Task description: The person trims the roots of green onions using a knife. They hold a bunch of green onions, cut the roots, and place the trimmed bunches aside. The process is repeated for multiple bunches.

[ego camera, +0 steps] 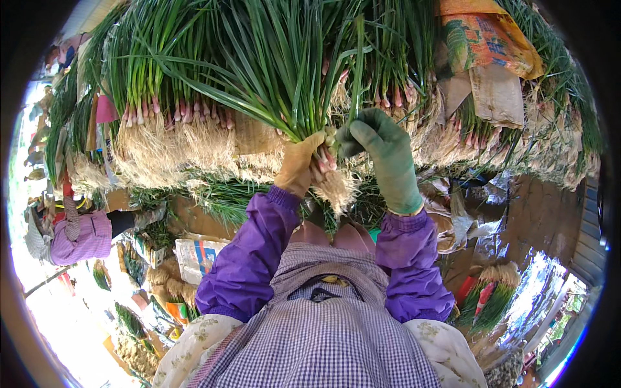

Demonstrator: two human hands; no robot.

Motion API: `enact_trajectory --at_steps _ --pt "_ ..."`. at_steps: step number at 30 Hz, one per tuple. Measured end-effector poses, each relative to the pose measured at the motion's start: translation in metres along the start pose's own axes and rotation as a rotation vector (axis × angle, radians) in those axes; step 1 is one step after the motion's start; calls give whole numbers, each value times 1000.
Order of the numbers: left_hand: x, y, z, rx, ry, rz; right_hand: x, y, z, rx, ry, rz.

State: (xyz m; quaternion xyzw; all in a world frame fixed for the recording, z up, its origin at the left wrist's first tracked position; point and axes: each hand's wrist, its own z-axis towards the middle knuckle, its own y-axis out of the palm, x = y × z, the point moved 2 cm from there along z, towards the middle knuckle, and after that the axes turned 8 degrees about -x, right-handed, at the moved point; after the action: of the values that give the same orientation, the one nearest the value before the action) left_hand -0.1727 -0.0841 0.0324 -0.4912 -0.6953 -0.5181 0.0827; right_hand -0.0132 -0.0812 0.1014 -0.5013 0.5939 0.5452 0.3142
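My left hand (297, 162), in a tan glove, is closed around the lower stems of a bunch of green-leaved allium plants (286, 72). Their pinkish white bulbs (324, 160) and pale roots (337, 191) hang below the fist. Just right of it is my right hand (383, 155), in a green glove, with thumb and fingers pinched on a green leaf (358, 72) that stands upright. Its fingertips are partly hidden near the stems. Behind both hands lie rows of similar plants, leaves away from me and roots (150, 150) towards me.
An orange printed sack (495, 43) lies on the plants at the right. Loose green leaves (218, 199) lie below the rows. Another person (82, 237) in a checked top is at the left. A root-and-leaf bundle (490, 296) lies at lower right, a printed sack (199, 257) at lower left.
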Motion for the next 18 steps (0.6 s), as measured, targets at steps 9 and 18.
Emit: enact_trajectory --at_steps 9,18 --pt "-4 4 -8 115 -10 217 41 21 35 269 -129 -956" --pt "-3 8 -10 45 86 170 39 18 49 248 -16 -872"
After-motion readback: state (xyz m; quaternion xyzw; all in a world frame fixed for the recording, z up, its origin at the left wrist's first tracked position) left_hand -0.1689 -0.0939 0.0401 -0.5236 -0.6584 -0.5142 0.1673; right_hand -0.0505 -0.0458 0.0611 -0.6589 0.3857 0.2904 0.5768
